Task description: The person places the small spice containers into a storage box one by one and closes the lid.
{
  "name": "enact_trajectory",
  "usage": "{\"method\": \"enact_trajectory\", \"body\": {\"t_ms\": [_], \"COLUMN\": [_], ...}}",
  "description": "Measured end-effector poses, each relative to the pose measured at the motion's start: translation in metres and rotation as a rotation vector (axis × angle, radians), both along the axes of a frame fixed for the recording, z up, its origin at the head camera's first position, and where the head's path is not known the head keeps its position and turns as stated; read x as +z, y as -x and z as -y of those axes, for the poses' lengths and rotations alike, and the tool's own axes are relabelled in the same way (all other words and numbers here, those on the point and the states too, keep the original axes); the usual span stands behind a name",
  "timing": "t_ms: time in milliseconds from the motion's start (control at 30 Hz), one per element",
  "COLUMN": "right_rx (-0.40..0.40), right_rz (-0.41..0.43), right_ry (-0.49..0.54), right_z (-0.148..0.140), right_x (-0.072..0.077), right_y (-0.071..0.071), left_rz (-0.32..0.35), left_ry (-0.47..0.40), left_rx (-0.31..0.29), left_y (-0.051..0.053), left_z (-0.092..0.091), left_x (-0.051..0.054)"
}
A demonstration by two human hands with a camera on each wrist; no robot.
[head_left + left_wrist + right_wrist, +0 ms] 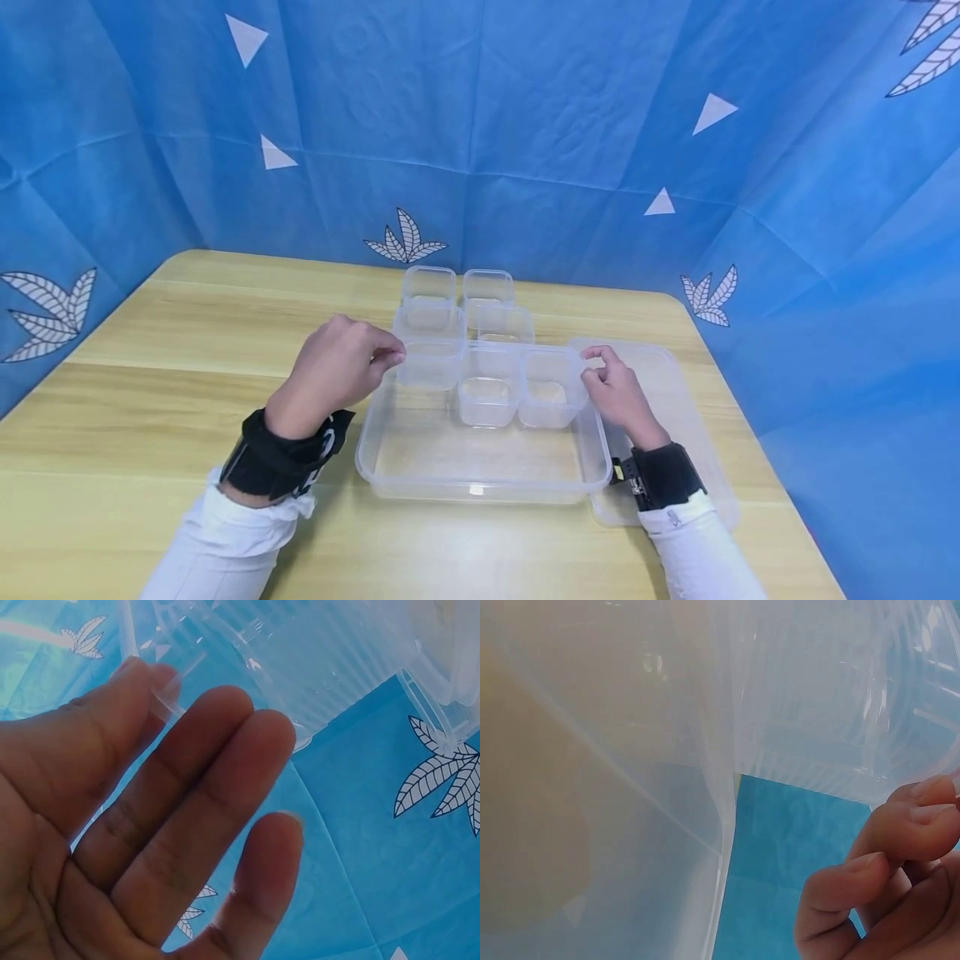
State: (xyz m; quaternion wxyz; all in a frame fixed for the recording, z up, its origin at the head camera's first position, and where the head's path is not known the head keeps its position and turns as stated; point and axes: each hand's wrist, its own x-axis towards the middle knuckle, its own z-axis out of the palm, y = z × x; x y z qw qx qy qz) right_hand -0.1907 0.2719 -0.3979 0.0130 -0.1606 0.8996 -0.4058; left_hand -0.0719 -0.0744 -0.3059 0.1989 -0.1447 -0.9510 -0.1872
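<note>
Head view: left hand (337,367) and right hand (617,396) pinch a three-cup row (487,404) above the container's (480,486) far edge; lid (663,379) off, four other cups (488,287) outside.

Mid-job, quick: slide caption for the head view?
Left hand pinches one small clear container, right hand at another container, with a large clear tray and a flat lid on the table.

Head view reads bright and even; soft shadow lies beside the left sleeve (217,542) on the table (150,400). Tray (480,488) rim glints. Left wrist: hand (161,840) sits dim, cloth (337,847) shows pale glare. Right wrist: cup (810,712) looks hazy, highlights white.
</note>
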Motion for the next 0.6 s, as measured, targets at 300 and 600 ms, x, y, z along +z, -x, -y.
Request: {"method": "enact_trajectory", "body": {"t_ms": [300, 600], "right_rx": [0.002, 0.001], "right_rz": [0.002, 0.000], "right_ry": [0.000, -0.004], "right_z": [0.0002, 0.0004], "right_x": [0.0027, 0.0024], "right_y": [-0.0013, -0.0018], "left_rz": [0.056, 0.113], "left_ry": [0.015, 0.018], "left_rx": [-0.003, -0.002], "left_y": [0.0016, 0.0034], "left_z": [0.0009, 0.0025], "left_x": [-0.0002, -0.0015]}}
